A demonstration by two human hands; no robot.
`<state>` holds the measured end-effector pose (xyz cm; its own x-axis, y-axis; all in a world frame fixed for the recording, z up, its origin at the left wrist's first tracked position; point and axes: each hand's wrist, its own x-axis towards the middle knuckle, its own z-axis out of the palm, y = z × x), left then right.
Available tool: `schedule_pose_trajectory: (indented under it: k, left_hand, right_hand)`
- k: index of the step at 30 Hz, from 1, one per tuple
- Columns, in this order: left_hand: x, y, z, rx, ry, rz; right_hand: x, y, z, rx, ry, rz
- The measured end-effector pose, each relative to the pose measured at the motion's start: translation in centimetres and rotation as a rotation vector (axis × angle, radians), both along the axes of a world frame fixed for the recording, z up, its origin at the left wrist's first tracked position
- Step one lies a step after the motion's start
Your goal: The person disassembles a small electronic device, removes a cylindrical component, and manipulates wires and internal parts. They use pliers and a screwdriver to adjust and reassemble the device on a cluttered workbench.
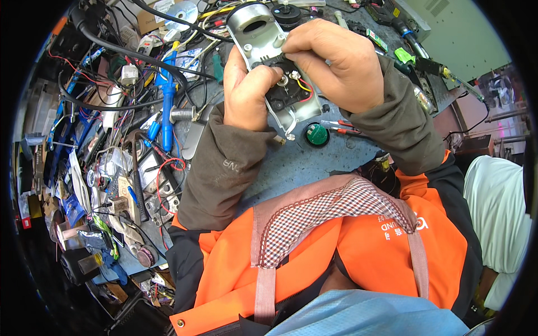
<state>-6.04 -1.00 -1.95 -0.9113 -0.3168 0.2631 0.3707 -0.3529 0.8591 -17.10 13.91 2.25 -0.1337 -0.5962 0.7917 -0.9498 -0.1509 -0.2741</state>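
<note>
My left hand (246, 92) holds a white plastic housing (262, 46) up over the bench, its thumb pressing on the black mechanism (288, 95) inside. The housing's upper end has a round collar with a dark opening. Red and yellow wires (305, 88) run from a small white connector on the mechanism. My right hand (339, 64) grips the housing's right edge between bent fingers and thumb; its fingertips partly hide that edge. Below the housing, a round black part with a green circuit board (317, 135) lies on the blue-grey bench top (280, 179).
Tools, cables and loose parts crowd the left side, among them a blue bar clamp (167, 106) and a hammer-like tool (136, 168). Red-handled tweezers (342, 127) lie near the green board. A soldering iron (459, 84) is at right. Another person's pale sleeve (496, 218) shows at far right.
</note>
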Motion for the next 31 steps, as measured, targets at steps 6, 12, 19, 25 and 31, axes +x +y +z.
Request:
schedule_pose_trajectory:
  k: [6,12,19,25,31]
  left_hand:
    - [-0.1,0.2,0.0,0.027,-0.007,-0.003]
    - [-0.1,0.0,-0.2,0.006,-0.007,0.005]
    - [0.0,0.3,0.1,-0.004,0.011,-0.003]
    - [-0.3,0.2,-0.1,0.009,-0.003,-0.021]
    - [0.0,0.0,-0.2,-0.048,-0.058,0.116]
  right_hand:
    - [-0.2,0.3,-1.4,-0.056,-0.252,0.077]
    - [-0.1,0.5,-0.9,-0.007,-0.235,0.102]
    - [-0.1,1.0,0.8,0.168,0.043,0.001]
    - [-0.6,0.7,2.2,0.193,-0.069,-0.004]
    - [-1.6,-0.1,3.0,0.247,-0.104,0.074]
